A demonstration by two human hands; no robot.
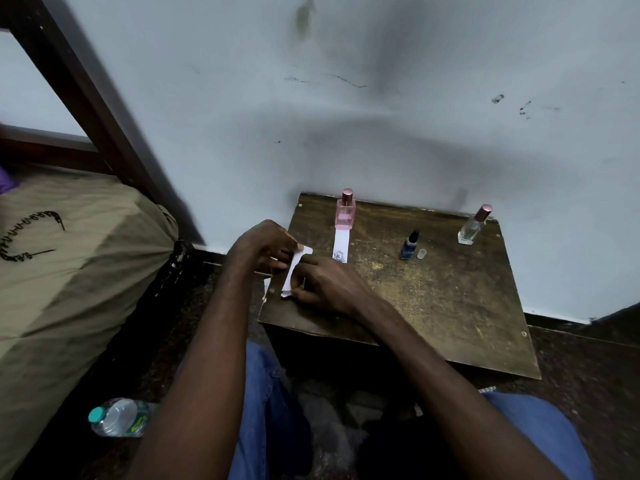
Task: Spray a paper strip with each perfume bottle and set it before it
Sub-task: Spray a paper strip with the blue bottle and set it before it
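A pale, scuffed wall (pixel 381 116) backs a small dark wooden bench (pixel 433 306) standing on a dark floor.

Bench layout:
- Pink bottle (pixel 345 209): upright at the back left, close to the wall, capped.
- Strip (pixel 340 245): flat on the bench, directly in front of the pink bottle. Its far end touches the bottle base. A printed mark shows at its near end.
- Blue bottle (pixel 410 244): small, dark cap, mid-bench to the right of the strip.
- Clear cap (pixel 421 253): just beside the blue bottle, on its right.
- Clear bottle (pixel 472 225): back right corner, pink cap on.

Grips:
- Left grip (pixel 263 247): over the bench's front left corner, fingers curled, pinching the upper edge of a white paper (pixel 298 268).
- Right grip (pixel 325 285): just right of the left grip, fingers curled, pinching the lower part of the same paper.
- The paper sits between both grips, near the strip but apart from it. More white scraps (pixel 266 287) show at the bench edge below the left grip.

Surroundings: an olive bag (pixel 69 254) lies left of the bench. A water bottle (pixel 119 417) lies on the floor by the person's left arm.
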